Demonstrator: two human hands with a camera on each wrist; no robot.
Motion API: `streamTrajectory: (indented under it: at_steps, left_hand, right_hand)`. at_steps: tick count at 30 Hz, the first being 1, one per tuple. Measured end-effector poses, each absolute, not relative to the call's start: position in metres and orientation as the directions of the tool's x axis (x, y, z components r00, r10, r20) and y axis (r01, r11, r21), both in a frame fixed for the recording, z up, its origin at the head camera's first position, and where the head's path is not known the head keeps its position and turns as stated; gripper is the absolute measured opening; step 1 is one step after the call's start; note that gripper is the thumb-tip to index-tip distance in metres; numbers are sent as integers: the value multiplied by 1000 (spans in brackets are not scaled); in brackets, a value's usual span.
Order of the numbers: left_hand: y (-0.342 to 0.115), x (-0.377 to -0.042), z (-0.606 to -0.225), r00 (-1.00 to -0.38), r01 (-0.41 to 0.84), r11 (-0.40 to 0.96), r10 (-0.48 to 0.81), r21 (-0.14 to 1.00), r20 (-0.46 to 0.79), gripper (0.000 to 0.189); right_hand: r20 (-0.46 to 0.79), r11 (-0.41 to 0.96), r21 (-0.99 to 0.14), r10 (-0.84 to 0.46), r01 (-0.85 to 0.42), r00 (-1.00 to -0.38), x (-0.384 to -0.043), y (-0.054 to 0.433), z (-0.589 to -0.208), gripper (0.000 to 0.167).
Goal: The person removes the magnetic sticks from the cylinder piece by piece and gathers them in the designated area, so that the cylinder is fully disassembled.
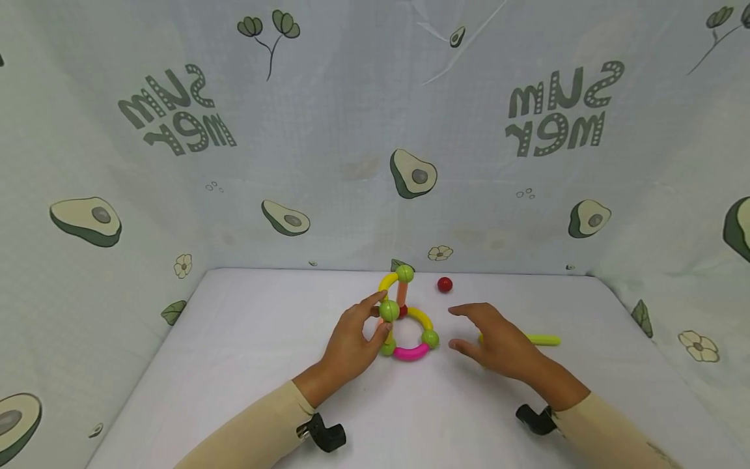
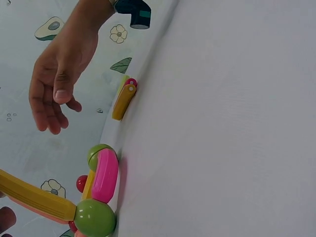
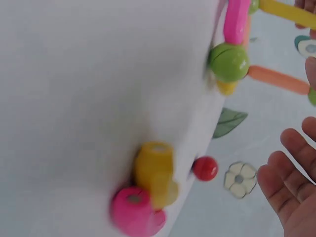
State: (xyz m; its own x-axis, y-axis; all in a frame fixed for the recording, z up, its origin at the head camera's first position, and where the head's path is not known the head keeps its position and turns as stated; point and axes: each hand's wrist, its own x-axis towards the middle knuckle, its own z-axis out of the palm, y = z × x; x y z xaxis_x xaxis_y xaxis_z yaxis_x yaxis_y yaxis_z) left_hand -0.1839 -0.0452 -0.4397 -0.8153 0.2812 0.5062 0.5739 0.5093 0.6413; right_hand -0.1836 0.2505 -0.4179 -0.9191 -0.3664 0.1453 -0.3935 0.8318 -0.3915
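I have the left hand (image 1: 351,335) pinching a green ball (image 1: 389,311) on the frame (image 1: 411,354), which sits on the table (image 1: 234,365); the right hand (image 1: 500,342), thumb and fingers parted, hovers nearby holding nothing. An uneven tug could, I think, pop the frame apart.
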Motion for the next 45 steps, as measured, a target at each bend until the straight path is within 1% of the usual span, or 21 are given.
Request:
streamTrajectory:
  at_steps: [7,14,19,25,30,33,37,42,45]
  left_hand:
    - [-46,-186,-438,-823,565,493,288,662,489,65]
    - [-48,-188,-441,-828,559,473,292,681,478,62]
    - [-48,-189,-440,-844,537,462,281,706,458,60]
    - [-51,-193,-440,-858,513,400,258,759,444,60]
    - [-53,-197,-435,-880,474,334,215,815,424,48]
    - [-52,-200,-431,-903,421,258,208,869,376,43]
    - [-52,-205,-431,-925,349,185,227,919,306,42]
    - [-52,-207,-430,-940,281,172,247,944,235,38]
    - [-54,-208,-428,-936,285,180,264,942,233,38]
  right_hand:
    - [219,801,-400,-389,-446,-895,-186,223,-410,64]
    - [245,782,-423,-388,-458,-889,-193,198,-399,68]
    - [279,742,-449,-412,-497,-868,-195,184,-393,65]
    - [335,669,-506,-429,-544,-839,-194,165,-391,59]
    - [369,658,-485,-444,-577,-817,-192,153,-392,59]
    - [376,659,-482,-439,-577,-816,-192,148,-393,58]
    - [361,658,-512,-419,-553,-833,-192,144,-396,56]
    - [349,674,-522,-391,-523,-852,-193,141,-399,55]
    - [352,679,-517,-387,-522,-852,-193,140,-397,55]
